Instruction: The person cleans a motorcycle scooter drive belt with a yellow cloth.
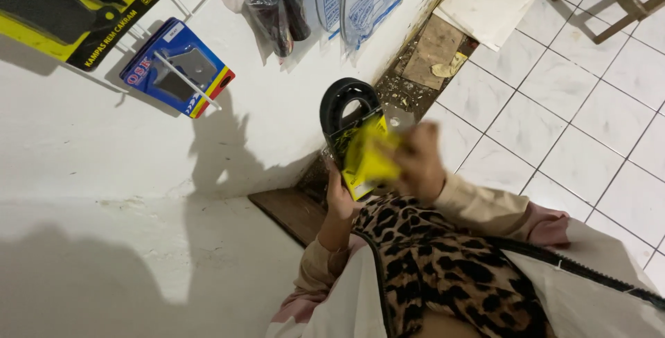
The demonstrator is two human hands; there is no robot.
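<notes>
Holding a black ring-shaped part [348,102] with its yellow-and-black card sleeve [360,154] up in front of the chest, the person works at it with both hands. The left hand [339,199] is closed around the lower edge of the package from beneath, apparently to steady it at a height where the head camera looks straight down on it. The right hand [415,161] is blurred with motion and lies against the yellow card; it seems to pinch or pull at the sleeve, but I cannot tell whether its fingers are truly clenched on it. The ring sticks out above the card, clear of both hands.

On the white wall [104,144] well away from the hands, packaged parts hang from thin hooks so they can be seen and lifted off: a blue blister pack [176,68], a yellow-and-black pack [76,5] and some clear plastic bags [277,5]. Beyond the hands, the white tiled floor [568,123] shows a broken patch with debris [415,68] along the wall's foot.
</notes>
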